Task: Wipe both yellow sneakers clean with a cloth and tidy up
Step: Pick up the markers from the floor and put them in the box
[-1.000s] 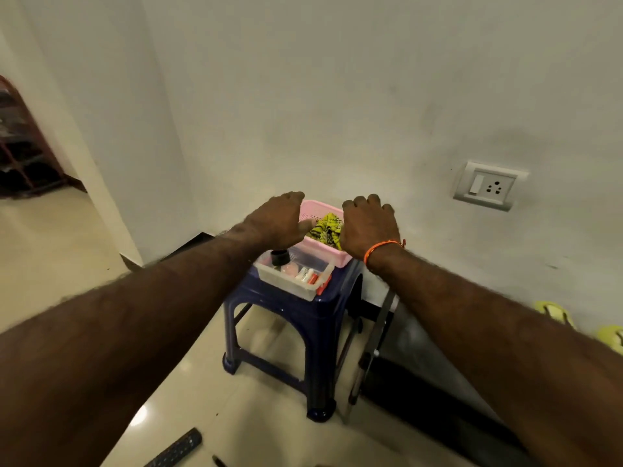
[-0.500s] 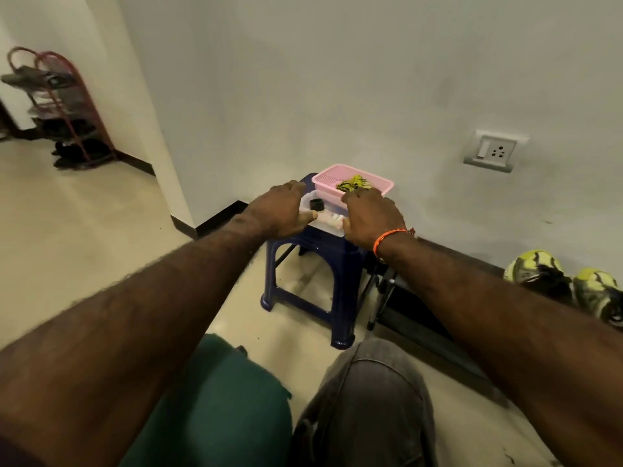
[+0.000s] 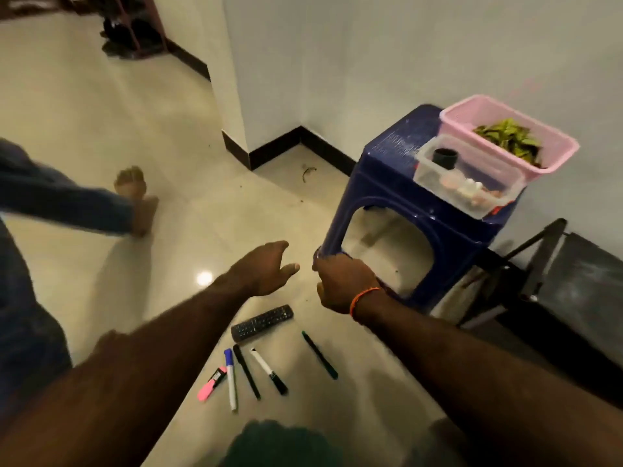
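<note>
Your right hand grips the near leg of the blue stool, fingers curled round it, while your left hand hovers just beside that leg, fingers loosely spread and holding nothing. On top of the stool sit a pink basket holding a yellow-green cloth and, touching it, a clear box. A remote and several markers lie on the glossy tile floor near the stool; the sneakers are out of view.
</note>
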